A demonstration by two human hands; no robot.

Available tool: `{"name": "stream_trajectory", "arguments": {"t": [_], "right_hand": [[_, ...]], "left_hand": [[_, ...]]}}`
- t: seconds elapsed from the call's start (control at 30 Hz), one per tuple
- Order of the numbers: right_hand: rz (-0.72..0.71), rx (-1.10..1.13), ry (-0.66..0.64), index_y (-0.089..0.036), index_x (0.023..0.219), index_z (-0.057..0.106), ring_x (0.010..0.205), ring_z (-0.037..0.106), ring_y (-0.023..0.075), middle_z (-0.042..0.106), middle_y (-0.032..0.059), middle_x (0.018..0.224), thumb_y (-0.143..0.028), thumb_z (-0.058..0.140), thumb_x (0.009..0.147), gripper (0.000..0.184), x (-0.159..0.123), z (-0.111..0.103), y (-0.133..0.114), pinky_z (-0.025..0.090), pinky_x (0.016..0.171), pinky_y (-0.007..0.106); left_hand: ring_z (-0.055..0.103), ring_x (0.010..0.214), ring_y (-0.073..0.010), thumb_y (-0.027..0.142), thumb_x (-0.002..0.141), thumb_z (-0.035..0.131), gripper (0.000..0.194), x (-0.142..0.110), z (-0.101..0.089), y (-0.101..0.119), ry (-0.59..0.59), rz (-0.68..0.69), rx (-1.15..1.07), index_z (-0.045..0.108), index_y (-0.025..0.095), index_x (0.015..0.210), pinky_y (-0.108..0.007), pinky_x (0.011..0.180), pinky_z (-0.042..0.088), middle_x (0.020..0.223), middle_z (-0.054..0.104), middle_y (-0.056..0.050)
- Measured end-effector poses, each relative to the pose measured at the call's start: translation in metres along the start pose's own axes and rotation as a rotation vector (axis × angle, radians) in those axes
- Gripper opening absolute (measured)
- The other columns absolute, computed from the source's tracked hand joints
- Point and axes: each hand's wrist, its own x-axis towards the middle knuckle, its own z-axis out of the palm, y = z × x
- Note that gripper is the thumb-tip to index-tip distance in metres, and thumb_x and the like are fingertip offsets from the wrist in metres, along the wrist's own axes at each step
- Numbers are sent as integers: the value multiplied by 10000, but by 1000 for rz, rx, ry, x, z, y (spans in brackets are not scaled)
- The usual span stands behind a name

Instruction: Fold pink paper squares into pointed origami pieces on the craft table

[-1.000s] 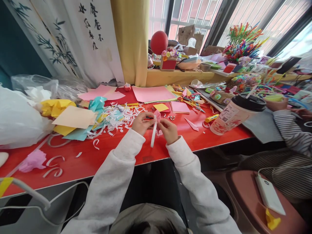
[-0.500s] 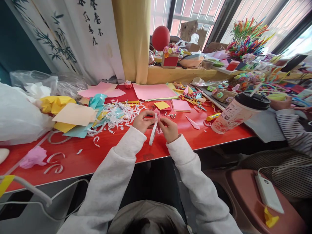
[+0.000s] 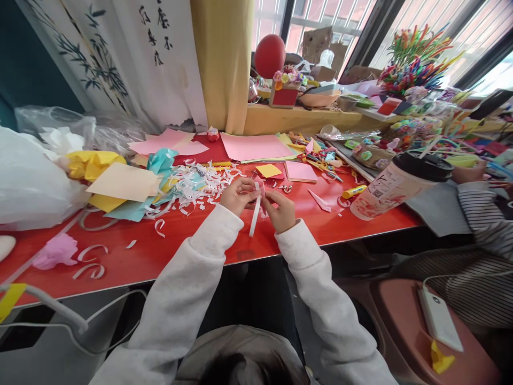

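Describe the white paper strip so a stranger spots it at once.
Start at the glossy red table. Over it, a bare left hand and a bare right hand nearly meet. The straight, narrow white paper strip slants down between them, unlike the curled white paper scraps lying leftward.

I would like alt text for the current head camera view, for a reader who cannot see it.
A person's left hand and right hand hold a white strip and a small pink piece between them at a red table. Shredded white paper lies to the left; a lidded cup is to the right, nearer a co-worker's striped sleeve.
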Motion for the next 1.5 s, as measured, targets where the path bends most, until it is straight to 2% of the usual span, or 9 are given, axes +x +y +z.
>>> {"name": "stream_trajectory", "arguments": {"t": [0.3,0.5,0.67,0.9,1.07,1.27,1.4,1.5], "right_hand": [[-30,14,20,-184,747,600,594,496,124,551,29,651,-340,450,787,220,0,1,2,415,589,263],[-17,4,11,-193,760,603,603,504,128,551,28,655,-341,450,788,214,-1,1,2,420,593,268],[-38,8,10,-184,745,601,588,498,123,543,26,640,-337,458,786,213,-1,0,1,416,590,265],[-70,9,5,-180,746,594,579,493,112,546,19,638,-309,460,789,191,-1,0,1,411,573,251],[-75,35,1,-170,732,595,585,501,114,559,24,642,-297,478,780,179,0,0,0,418,576,251],[-1,134,-27,-169,748,613,645,535,126,601,33,699,-303,489,771,184,0,-2,-4,433,608,255],[99,246,-100,-165,814,624,742,568,148,633,37,789,-349,489,761,234,0,-3,-3,443,683,275],[217,278,-24,-165,773,632,716,566,145,627,30,733,-412,457,764,302,2,-3,-1,448,678,281]], "left_hand": [[556,578,-107,245,556,680,306,0,0,1,-9,17,-14,479,175,776,-254,476,512,691,504,23],[565,532,-114,221,502,721,485,1,0,1,12,25,-54,398,210,863,-251,438,501,645,512,52],[571,579,-123,228,473,742,441,5,-2,-5,18,-68,-112,493,139,826,-240,432,494,728,572,-16],[569,548,-105,223,487,732,321,3,-3,-2,-21,-133,-180,597,97,750,-193,420,475,656,602,-22],[491,370,-81,286,541,706,315,2,0,-2,-10,-127,-98,580,110,770,-199,318,406,543,561,9],[494,352,-90,350,591,679,339,7,-5,-3,-186,-155,-7,560,101,788,-207,356,421,439,514,27],[446,313,-67,389,612,657,362,9,-8,-3,-120,-81,68,573,88,796,-184,328,371,394,494,30],[420,302,-53,410,613,649,357,7,-8,-4,-115,-59,141,587,93,764,-177,321,345,392,487,30]]}}
